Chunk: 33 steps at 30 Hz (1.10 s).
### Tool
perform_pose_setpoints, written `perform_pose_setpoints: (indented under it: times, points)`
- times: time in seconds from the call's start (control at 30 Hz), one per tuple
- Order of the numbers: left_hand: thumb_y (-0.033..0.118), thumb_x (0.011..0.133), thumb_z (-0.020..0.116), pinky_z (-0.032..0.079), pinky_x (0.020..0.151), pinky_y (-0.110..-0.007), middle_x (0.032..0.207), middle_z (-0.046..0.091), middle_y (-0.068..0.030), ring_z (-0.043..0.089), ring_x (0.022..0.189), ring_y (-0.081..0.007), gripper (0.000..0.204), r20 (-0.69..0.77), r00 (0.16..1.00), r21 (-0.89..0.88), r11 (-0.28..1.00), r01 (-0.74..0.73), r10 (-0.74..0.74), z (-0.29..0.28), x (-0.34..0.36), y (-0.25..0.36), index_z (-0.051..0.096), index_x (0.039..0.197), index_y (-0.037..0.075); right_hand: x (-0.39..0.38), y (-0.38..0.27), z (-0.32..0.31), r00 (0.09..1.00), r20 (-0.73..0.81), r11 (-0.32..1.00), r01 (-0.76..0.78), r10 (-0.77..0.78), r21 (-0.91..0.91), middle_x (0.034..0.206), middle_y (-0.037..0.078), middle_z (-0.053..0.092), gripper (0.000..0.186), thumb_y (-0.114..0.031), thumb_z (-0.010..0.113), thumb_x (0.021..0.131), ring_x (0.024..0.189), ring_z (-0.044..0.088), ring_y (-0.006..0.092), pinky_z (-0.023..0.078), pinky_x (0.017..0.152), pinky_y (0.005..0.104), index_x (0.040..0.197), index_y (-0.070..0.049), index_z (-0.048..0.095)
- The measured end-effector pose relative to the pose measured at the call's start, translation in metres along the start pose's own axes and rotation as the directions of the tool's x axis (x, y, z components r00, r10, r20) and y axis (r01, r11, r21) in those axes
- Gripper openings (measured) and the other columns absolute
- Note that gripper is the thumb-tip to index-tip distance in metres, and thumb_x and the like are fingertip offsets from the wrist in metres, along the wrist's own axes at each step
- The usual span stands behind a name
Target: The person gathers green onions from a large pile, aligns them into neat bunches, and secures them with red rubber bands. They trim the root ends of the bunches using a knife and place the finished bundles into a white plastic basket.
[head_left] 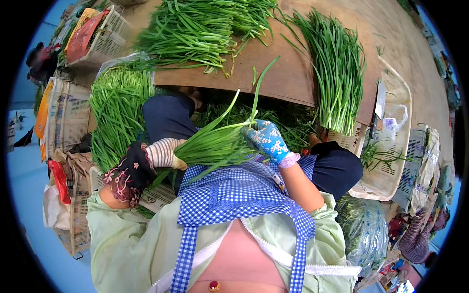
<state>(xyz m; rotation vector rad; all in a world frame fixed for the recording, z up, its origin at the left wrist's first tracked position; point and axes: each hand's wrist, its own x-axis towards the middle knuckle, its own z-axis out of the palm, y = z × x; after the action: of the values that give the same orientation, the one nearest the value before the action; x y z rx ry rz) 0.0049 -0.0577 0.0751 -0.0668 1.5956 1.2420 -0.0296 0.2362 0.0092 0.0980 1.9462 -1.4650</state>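
My left hand (163,154), in a striped glove with a dark floral sleeve cover, is closed on a loose bunch of long green chives (210,144) held across my lap. My right hand (268,141), in a blue floral glove, has its fingers closed on the pale ends of a few stalks at the bunch's right end, two of which stick upward. A blue checked apron (229,190) lies beneath them. A tall pile of chives (115,110) stands to the left of my left hand.
The brown board (259,83) ahead bears two heaps of chives (190,34) (337,73). A cleaver (379,100) lies by a white crate (395,171) at right. More crates (68,117) line the left, a plastic-wrapped bundle (361,229) is lower right, and another person (36,66) is far left.
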Motion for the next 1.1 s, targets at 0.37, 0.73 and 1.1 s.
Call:
perform_pose_setpoints:
  times: [0.37,0.73,1.1]
  points:
    - [-0.004,0.070,0.069,0.045,0.081,-0.026,0.105,0.062,-0.0008,0.053,0.093,-0.0084,0.054,0.109,0.987,-0.031,0.992,0.121,-0.117,-0.035,-0.024,-0.020,0.054,0.121,0.005,0.002,0.062,-0.078,0.872,-0.372,0.573,-0.136,-0.318,-0.808,0.077,0.011,0.067,0.021,-0.030,0.063,0.078,0.071,0.066,0.0248,0.052,0.059,0.0355,0.087,-0.011,0.069]
    - [-0.001,0.069,0.072,0.046,0.082,-0.026,0.103,0.063,-0.0008,0.053,0.092,-0.0081,0.052,0.142,0.970,0.124,0.976,0.182,-0.199,-0.038,-0.038,0.006,0.055,0.119,0.003,-0.010,-0.049,-0.011,0.806,0.152,0.750,0.590,-0.572,-0.299,0.107,0.016,0.062,0.055,-0.025,0.071,0.072,0.096,0.060,0.0326,0.049,0.082,0.0380,0.121,-0.009,0.053]
    - [0.001,0.071,0.071,0.045,0.083,-0.026,0.105,0.063,-0.0007,0.053,0.093,-0.0070,0.052,0.139,0.961,0.125,0.967,0.224,-0.240,-0.030,-0.041,0.015,0.054,0.120,0.004,-0.018,0.011,-0.040,0.799,-0.248,0.754,0.344,-0.548,-0.560,0.110,0.012,0.060,0.030,-0.016,0.062,0.081,0.083,0.062,0.0268,0.050,0.073,0.0361,0.110,-0.010,0.059]
